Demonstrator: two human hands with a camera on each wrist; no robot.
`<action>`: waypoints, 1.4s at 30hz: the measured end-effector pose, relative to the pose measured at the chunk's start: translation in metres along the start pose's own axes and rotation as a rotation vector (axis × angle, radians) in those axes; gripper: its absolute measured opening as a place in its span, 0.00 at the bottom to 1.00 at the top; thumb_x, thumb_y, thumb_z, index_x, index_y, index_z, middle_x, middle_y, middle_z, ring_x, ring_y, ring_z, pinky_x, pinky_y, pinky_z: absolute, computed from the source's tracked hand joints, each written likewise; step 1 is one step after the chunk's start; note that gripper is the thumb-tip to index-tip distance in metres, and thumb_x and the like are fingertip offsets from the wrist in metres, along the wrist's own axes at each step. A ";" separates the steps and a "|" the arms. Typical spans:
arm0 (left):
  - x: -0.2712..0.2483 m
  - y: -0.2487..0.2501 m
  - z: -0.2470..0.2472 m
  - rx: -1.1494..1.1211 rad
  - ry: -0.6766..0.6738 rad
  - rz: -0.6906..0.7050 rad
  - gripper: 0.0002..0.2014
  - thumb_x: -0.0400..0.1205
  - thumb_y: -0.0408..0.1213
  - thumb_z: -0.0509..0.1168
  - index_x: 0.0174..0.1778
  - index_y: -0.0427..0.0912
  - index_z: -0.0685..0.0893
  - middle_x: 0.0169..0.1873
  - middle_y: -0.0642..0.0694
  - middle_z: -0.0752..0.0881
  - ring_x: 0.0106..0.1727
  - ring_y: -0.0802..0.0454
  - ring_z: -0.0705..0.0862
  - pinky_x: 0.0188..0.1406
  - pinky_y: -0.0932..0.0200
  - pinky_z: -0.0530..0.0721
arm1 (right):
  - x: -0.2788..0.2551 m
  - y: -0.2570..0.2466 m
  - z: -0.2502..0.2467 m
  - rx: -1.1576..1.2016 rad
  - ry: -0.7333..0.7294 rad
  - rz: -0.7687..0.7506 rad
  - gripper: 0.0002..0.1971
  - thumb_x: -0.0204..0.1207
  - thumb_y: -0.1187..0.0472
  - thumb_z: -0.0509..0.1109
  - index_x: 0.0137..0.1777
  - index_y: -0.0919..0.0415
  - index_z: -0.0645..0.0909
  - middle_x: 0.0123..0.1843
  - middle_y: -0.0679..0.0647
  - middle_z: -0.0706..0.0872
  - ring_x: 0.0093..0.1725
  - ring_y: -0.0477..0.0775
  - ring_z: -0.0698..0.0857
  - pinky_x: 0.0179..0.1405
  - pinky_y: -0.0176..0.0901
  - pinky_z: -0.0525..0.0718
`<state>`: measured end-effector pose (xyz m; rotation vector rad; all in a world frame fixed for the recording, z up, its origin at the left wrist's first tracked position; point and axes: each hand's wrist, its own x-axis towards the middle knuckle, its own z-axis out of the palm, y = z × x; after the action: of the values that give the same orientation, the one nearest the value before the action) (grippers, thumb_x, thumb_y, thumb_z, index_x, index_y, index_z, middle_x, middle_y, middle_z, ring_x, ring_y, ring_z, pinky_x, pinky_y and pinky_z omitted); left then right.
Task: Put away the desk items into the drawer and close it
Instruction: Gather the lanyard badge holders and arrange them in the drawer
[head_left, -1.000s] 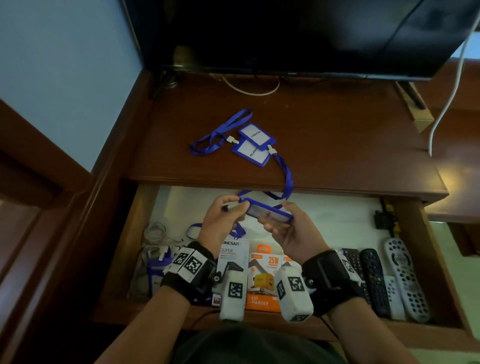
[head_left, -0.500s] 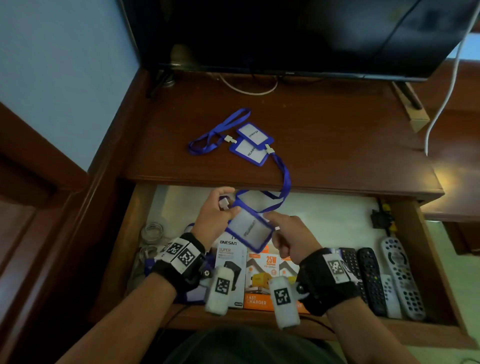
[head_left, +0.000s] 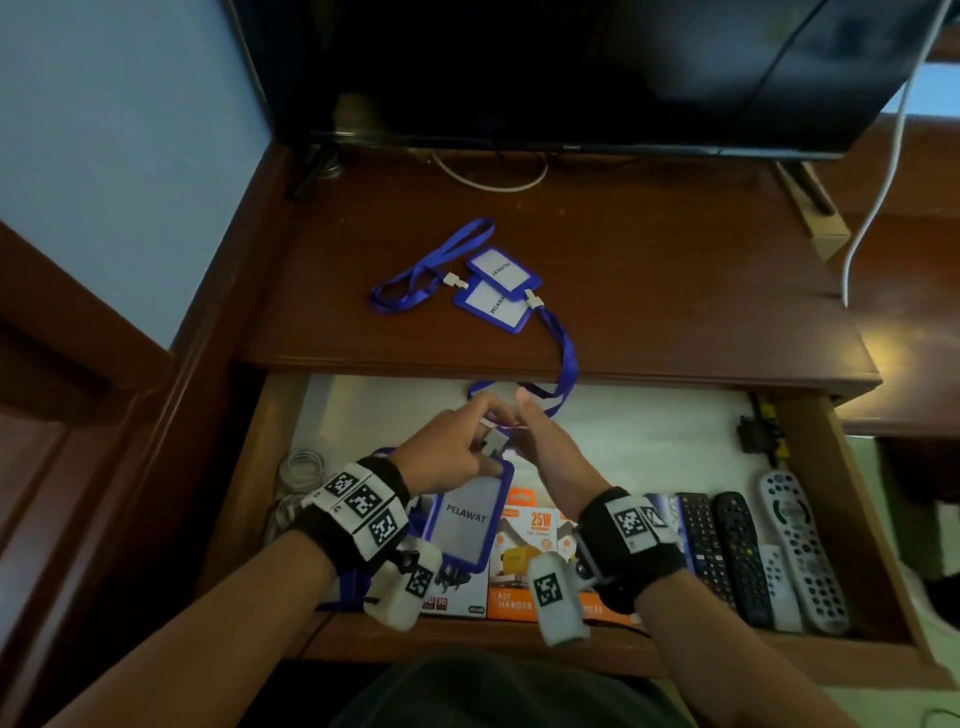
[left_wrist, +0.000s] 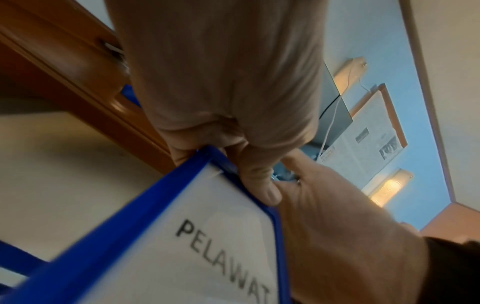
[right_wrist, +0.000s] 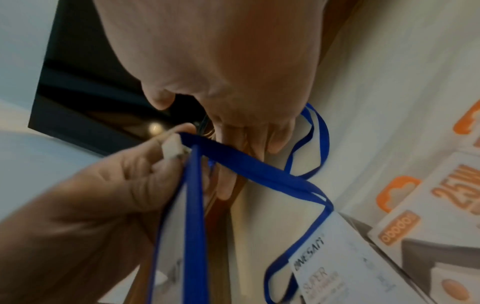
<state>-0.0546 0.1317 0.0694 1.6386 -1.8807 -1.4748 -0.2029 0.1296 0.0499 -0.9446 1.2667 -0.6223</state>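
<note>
A blue-framed badge holder (head_left: 462, 519) marked PELAWAT hangs upright over the open drawer (head_left: 852, 519). My left hand (head_left: 452, 452) grips its top edge and pinches the white clip (head_left: 493, 441); the left wrist view shows my fingers (left_wrist: 259, 181) curled over the badge (left_wrist: 207, 236). My right hand (head_left: 545, 452) is just right of the clip, thumb raised. In the right wrist view its fingers (right_wrist: 259, 144) are straight behind the blue lanyard (right_wrist: 259, 166), the thumb apart. Two more badges (head_left: 501, 270) (head_left: 493, 306) lie on the desk (head_left: 675, 291); one strap (head_left: 569, 364) trails into the drawer.
Charger boxes (head_left: 530, 551), several remotes (head_left: 737, 551) and a coiled cable (head_left: 304, 467) fill the drawer's front. A black adapter (head_left: 756, 431) sits at its back right. The TV (head_left: 571, 67) stands at the desk's rear, with a white cable (head_left: 883, 171) hanging at right.
The badge went from lying flat between both hands to hanging down from my left hand. My right hand left the badge's edge and moved up beside the clip and strap.
</note>
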 end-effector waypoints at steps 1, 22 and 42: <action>0.000 -0.001 0.000 -0.011 0.023 -0.004 0.23 0.76 0.32 0.74 0.62 0.53 0.72 0.32 0.45 0.80 0.32 0.53 0.78 0.34 0.57 0.77 | 0.000 0.001 0.003 0.012 -0.003 0.019 0.30 0.81 0.34 0.54 0.61 0.59 0.83 0.62 0.67 0.84 0.62 0.61 0.84 0.69 0.53 0.78; 0.006 -0.015 0.003 -0.972 0.721 -0.186 0.05 0.80 0.30 0.69 0.47 0.45 0.83 0.41 0.44 0.88 0.38 0.51 0.87 0.37 0.54 0.85 | -0.004 0.011 0.004 0.049 -0.076 -0.049 0.07 0.77 0.62 0.71 0.52 0.62 0.83 0.43 0.59 0.88 0.41 0.54 0.86 0.36 0.38 0.81; -0.023 -0.021 -0.029 -0.350 0.079 -0.075 0.05 0.76 0.38 0.74 0.45 0.50 0.87 0.43 0.49 0.90 0.35 0.64 0.84 0.37 0.67 0.79 | -0.006 -0.007 -0.006 0.235 0.172 -0.155 0.14 0.68 0.68 0.78 0.45 0.80 0.82 0.35 0.67 0.86 0.32 0.60 0.87 0.29 0.46 0.86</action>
<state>-0.0132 0.1388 0.0754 1.5856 -1.4346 -1.6325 -0.2087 0.1293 0.0590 -0.8112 1.2465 -0.9692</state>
